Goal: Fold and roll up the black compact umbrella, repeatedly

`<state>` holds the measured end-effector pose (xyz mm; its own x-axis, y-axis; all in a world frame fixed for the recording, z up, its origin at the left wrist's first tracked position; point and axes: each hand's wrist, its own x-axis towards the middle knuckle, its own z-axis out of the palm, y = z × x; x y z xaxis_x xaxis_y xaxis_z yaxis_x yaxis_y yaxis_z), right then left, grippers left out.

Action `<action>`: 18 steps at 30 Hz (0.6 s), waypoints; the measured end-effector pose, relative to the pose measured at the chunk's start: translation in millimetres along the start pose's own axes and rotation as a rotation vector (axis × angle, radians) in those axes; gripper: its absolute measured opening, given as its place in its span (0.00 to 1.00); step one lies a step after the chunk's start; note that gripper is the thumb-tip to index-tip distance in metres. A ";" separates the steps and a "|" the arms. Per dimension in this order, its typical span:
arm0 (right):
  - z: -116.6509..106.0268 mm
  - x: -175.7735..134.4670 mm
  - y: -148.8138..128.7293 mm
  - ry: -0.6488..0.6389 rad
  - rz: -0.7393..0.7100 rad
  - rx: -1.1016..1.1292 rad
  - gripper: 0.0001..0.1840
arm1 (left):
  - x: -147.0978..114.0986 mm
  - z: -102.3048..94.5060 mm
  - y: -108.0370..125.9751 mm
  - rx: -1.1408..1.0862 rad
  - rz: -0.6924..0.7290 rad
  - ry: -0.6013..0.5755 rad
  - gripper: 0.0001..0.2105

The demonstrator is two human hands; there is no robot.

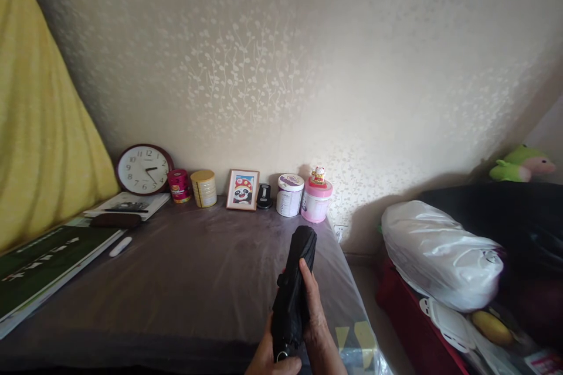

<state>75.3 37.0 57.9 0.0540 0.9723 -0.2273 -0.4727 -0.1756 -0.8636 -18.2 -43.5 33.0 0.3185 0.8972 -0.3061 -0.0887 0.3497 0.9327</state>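
A folded black umbrella [292,287] is held in both hands above the front right part of the table. Its top points away from me, toward the wall, and the handle end with a small ring is nearest me. My left hand [268,357] wraps round the handle end, its thumb lying across the bottom. Along the right side of the folded cloth, my right hand [314,304] is closed, one finger stretched up the umbrella. The far fingers of both hands are hidden behind it.
Along the wall stand a clock [145,170], a red tin [179,186], a yellow tin [203,188], a framed panda picture [243,190] and two tubs [290,195]. A green book [53,263] lies left on the table [176,293]. Right of its edge sits a white bag [440,252].
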 end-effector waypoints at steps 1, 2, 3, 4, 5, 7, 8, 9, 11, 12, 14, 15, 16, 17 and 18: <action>0.0 -0.3 0.5 -0.025 0.008 0.003 0.33 | -0.2 1.3 -0.3 0.009 0.005 0.027 0.36; -0.2 -0.5 1.0 -0.045 0.010 0.003 0.33 | 0.7 2.1 -1.8 0.040 0.013 0.071 0.36; -0.4 -0.7 1.6 -0.054 0.007 -0.002 0.32 | 2.4 2.4 -4.4 0.086 0.020 0.120 0.35; -0.7 -0.8 2.0 -0.045 -0.003 -0.014 0.32 | 4.8 2.2 -7.7 0.142 0.023 0.163 0.35; -0.9 -0.9 2.3 -0.027 -0.013 -0.036 0.32 | 7.5 1.6 -11.6 0.204 0.028 0.197 0.36; -1.2 -1.4 2.5 0.015 -0.023 -0.101 0.31 | 13.1 -0.8 -19.6 0.342 0.056 0.245 0.38; -1.2 -1.7 2.5 0.035 -0.031 -0.130 0.31 | 15.6 -2.3 -23.3 0.413 0.077 0.263 0.39; -1.1 -2.0 2.7 0.056 -0.041 -0.148 0.31 | 17.5 -3.9 -26.4 0.480 0.096 0.280 0.41; -0.7 -2.3 3.5 0.081 -0.057 -0.151 0.30 | 19.2 -6.6 -29.2 0.573 0.124 0.310 0.42; -0.4 -2.1 4.2 0.078 -0.059 -0.134 0.30 | 18.7 -7.6 -28.4 0.589 0.147 0.319 0.42; -0.2 -1.0 5.6 0.063 -0.051 -0.090 0.28 | 15.3 -8.7 -22.4 0.550 0.233 0.299 0.41; -0.5 -0.1 6.2 0.055 -0.037 -0.069 0.28 | 12.6 -8.8 -17.6 0.501 0.260 0.262 0.40; -0.9 0.8 6.7 0.047 -0.019 -0.052 0.29 | 9.8 -8.5 -12.4 0.440 0.273 0.210 0.40; -1.6 1.7 7.0 0.039 0.003 -0.041 0.30 | 7.1 -8.0 -7.3 0.375 0.221 0.141 0.38; -2.4 2.5 7.2 0.031 0.021 -0.038 0.31 | 5.0 -7.3 -3.2 0.305 0.110 0.066 0.36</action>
<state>74.2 37.8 50.0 0.0724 0.9633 -0.2586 -0.4403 -0.2017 -0.8749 -23.2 -38.2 27.1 0.2601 0.9441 -0.2025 0.1705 0.1616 0.9720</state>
